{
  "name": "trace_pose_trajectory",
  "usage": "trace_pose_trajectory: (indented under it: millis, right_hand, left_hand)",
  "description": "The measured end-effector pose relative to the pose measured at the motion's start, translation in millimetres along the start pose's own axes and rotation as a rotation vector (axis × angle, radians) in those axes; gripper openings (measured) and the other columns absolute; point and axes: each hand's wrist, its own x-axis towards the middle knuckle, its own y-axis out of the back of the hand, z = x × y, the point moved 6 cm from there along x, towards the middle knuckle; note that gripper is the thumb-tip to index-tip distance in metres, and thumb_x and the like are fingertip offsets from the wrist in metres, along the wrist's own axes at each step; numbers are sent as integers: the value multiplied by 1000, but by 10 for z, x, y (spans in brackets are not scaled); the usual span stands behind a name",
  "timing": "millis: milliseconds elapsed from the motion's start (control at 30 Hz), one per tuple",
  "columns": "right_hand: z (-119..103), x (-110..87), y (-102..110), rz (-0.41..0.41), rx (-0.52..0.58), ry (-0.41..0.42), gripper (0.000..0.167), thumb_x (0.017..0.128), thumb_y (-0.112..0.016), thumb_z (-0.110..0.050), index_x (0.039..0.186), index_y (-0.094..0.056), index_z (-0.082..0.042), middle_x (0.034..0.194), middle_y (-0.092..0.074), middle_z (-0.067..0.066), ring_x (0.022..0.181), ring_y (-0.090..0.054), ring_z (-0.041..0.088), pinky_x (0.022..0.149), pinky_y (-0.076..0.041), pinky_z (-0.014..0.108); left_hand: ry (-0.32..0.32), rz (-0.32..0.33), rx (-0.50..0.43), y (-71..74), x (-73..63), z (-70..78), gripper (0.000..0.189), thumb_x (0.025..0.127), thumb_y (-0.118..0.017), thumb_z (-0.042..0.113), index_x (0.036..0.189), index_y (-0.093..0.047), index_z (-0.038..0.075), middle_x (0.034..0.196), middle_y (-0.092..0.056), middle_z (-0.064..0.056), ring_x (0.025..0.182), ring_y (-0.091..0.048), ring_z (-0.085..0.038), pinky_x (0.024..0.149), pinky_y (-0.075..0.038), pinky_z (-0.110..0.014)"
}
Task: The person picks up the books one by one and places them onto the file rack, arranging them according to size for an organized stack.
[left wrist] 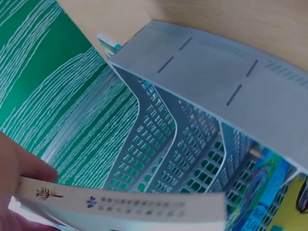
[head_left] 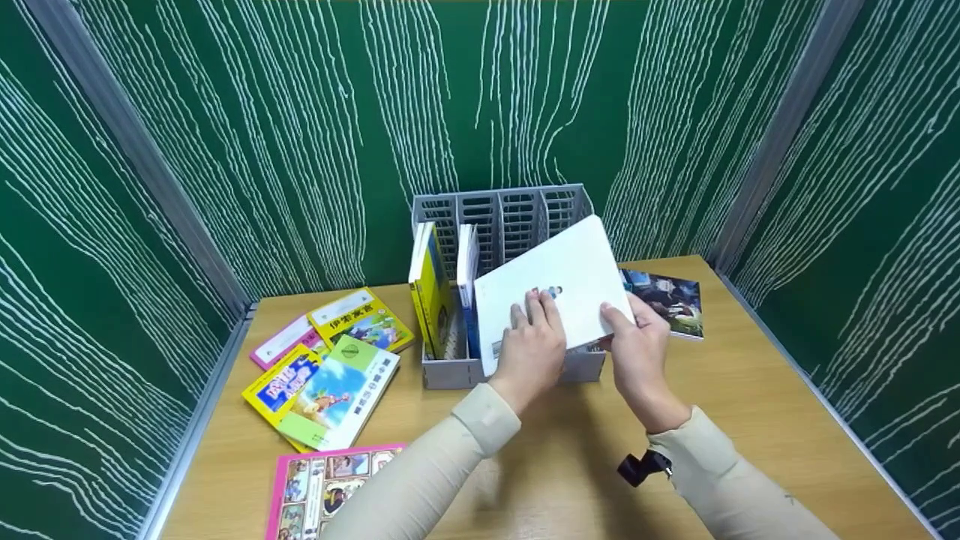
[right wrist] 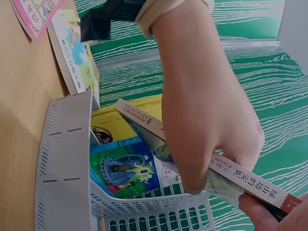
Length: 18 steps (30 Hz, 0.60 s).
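Note:
A white-backed book is held tilted over the grey file organizer, between both hands. My left hand lies over its back cover in the head view. The right wrist view shows the same left hand gripping the book across its spine. At the right edge, my right hand pinches the book, thumb on the cover and fingers behind. A yellow book and a blue-and-white book stand in the organizer's left slots.
Left of the organizer lie several overlapping books, among them a green-and-white book and a yellow book. A pink-edged book lies near the front. A dark book is at the right. Green walls enclose the wooden table.

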Motion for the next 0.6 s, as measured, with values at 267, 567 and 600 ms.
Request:
trace_pose_trajectory:
  millis: [267,567,600]
  right_hand:
    - [-63,25,-24,-42,-95,47,35,106,-62,-5,138,-68,8,115,-73,15,81,-70,7,70,-62,19]
    - [-149,78,-42,-183,-160,192,43,114,-48,-16,145,-61,11,139,-65,34,103,-72,0,88,-62,17]
    - [-144,89,-37,-192,-137,207,45,115,-45,-18,145,-60,12,141,-65,34,106,-72,0,90,-62,17]
  left_hand:
    - [7,219,125,53,-33,-4,40,110,-59,20,139,-68,-7,131,-76,-23,97,-83,-34,59,-67,-35]
    - [-16,312,70,11,-59,-154,42,105,-66,19,138,-68,-8,131,-77,-19,97,-84,-29,61,-66,-32]
    - [-12,309,48,2,-63,-182,45,103,-69,20,139,-67,-8,132,-77,-19,98,-84,-30,62,-66,-32]
